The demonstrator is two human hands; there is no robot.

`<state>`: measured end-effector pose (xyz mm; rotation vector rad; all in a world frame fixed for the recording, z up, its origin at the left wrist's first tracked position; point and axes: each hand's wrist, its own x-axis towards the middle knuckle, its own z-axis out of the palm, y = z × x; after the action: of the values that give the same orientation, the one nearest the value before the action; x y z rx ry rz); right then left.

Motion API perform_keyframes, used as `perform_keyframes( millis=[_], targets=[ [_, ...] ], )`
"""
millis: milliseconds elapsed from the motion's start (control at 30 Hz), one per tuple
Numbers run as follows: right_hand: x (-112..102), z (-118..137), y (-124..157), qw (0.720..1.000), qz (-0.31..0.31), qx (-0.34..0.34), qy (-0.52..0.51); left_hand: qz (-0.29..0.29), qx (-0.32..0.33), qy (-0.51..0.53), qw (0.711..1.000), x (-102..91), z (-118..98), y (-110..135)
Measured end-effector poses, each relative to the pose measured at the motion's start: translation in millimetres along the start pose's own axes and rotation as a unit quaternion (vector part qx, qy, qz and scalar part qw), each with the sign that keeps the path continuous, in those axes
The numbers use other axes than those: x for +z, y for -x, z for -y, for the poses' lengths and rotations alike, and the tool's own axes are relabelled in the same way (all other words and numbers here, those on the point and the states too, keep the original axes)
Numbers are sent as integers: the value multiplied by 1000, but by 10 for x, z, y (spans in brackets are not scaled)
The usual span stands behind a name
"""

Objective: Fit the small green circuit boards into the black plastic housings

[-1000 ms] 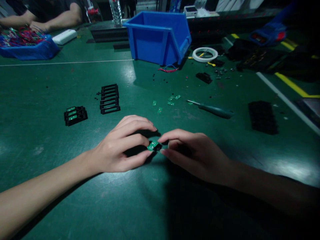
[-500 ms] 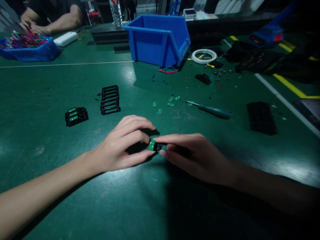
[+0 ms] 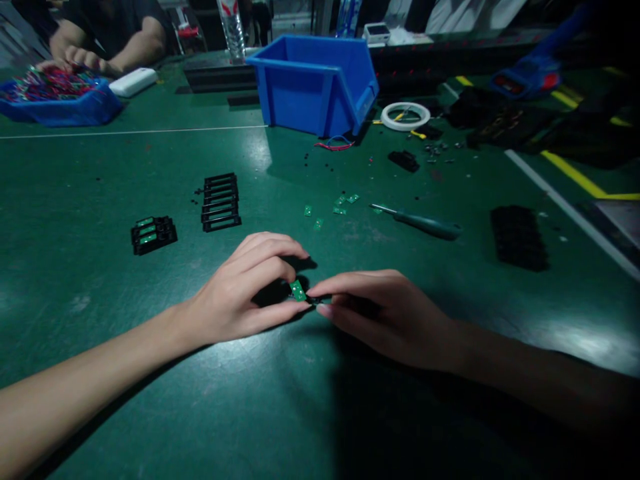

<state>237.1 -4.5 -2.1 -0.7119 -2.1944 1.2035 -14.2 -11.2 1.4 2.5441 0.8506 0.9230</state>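
My left hand (image 3: 245,287) and my right hand (image 3: 385,313) meet low over the green table (image 3: 90,320). Between their fingertips sits a small green circuit board (image 3: 298,291) on a black plastic part that is mostly hidden. Both hands pinch this piece, the left from the left side, the right from the right. Several loose green boards (image 3: 340,203) lie a little farther away. A stack of empty black frames (image 3: 220,201) and a black holder with green boards in it (image 3: 153,233) lie to the left.
A green-handled screwdriver (image 3: 423,223) lies to the right, a black tray (image 3: 517,237) beyond it. A blue bin (image 3: 317,80) and a tape roll (image 3: 405,115) stand at the back. Another person's hands (image 3: 75,60) work at a blue tray of coloured wires (image 3: 55,93), far left.
The small green board has turned between my fingertips and shifted slightly left. My right fingers have closed in on it. The view has tilted a little.
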Motion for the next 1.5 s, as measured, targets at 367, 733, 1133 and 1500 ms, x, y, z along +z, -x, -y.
perform_keyframes(
  millis=[367,733,1133,1500],
  targets=[
    [-4,-13,-6,1000,19,-15,1,17,36,-21,999,22,24,23],
    [22,-7,-17,1000,8,-6,7,12,98,-99,990,56,-7,12],
    [39,-1,-43,999,-13,-23,28,0,134,-146,980,114,-67,-34],
    [8,14,-109,981,-83,137,-109,7,53,-151,987,111,-83,-68]
  ],
)
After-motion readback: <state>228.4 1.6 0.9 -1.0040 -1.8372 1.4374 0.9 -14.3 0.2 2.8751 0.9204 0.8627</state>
